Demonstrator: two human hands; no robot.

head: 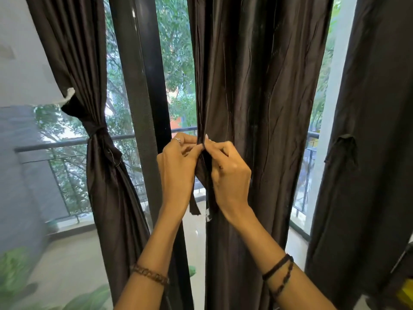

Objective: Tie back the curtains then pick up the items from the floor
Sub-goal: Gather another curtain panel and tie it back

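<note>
Curtain (257, 86) in the middle hangs loose before the window, and my two hands meet at its left edge. My left hand (176, 166) and my right hand (230, 173) both pinch the dark tie strip (203, 147) between curled fingers, pulled tight across the bunched fabric. Its ends (194, 205) dangle below my hands. The left curtain (100, 153) is already tied at its waist.

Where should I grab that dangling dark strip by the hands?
Probably pinch the tie strip near its free lower end, coming from the left, window side. That end hangs loose and clear there, while its top is covered by the left hand and right hand against the middle curtain.
</note>
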